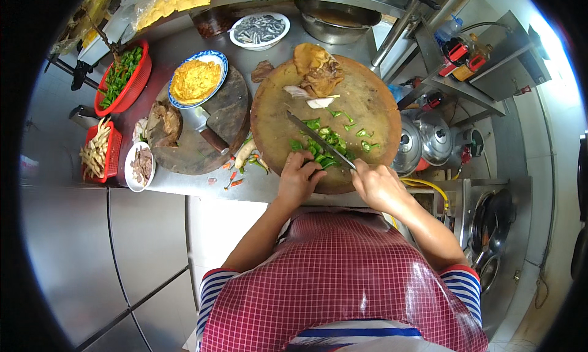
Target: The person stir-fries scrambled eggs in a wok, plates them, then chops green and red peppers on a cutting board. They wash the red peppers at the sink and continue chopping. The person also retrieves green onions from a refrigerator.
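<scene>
My right hand (379,184) is closed around the handle of a kitchen knife (321,140), whose blade slants up to the left over cut green peppers (328,145). On the near left side of the peppers, my left hand (298,175) rests with bent fingers at their edge; whether it grips a piece I cannot tell. Both are over a large round chopping board (275,117). Several pepper pieces (369,146) lie apart to the right. Farther back on the board are white slices (320,103) and a brown piece of cooked meat (319,69).
A second round board (225,94) at left bears a cleaver (209,133), meat (167,122) and a plate of yellow omelette (195,81). Red baskets (133,94) and a white bowl (140,186) stand farther left. Behind are a bowl (259,30) and metal pan (337,30); lidded pots (434,138) stand right.
</scene>
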Tool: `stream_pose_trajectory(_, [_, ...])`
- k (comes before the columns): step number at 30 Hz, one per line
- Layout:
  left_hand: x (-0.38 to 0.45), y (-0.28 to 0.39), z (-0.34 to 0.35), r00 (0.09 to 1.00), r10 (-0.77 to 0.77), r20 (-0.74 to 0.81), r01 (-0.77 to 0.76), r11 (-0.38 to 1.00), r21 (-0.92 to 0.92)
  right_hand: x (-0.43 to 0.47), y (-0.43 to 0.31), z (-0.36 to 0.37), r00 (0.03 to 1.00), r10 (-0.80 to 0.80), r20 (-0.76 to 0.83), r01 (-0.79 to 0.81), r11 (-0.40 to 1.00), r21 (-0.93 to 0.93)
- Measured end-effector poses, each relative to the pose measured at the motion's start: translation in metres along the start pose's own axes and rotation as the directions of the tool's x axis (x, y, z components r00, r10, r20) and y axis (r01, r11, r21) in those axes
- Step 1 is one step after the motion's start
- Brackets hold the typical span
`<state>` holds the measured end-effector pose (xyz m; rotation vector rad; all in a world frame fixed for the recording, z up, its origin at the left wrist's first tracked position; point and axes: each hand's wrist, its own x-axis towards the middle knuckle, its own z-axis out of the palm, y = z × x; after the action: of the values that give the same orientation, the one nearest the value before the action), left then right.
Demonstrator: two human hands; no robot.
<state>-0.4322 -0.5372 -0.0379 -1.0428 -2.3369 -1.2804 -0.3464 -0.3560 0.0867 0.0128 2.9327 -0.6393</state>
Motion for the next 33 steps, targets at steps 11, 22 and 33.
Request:
stream_pose_trajectory(11, [-0.01,-0.011,-0.015,0.999,0.008,-0.037,-0.008,1.0,0.017,0.018,-0.007,0.009,0.979,0.053,0.198,-0.049,0.998,-0.028])
stream_pose_trajectory(22, [-0.016,-0.021,-0.016,0.998,-0.029,0.058,0.029,0.999,0.016,-0.001,0.003,0.034,0.987,0.112,0.113,-0.139,0.952,0.274])
stream_pose_trajectory(33, [0.056,0.005,0.021,0.96,-0.071,0.27,0.009,0.974,0.225,-0.104,0.048,0.09,0.788,0.543,0.29,-0.354,0.015,0.935])
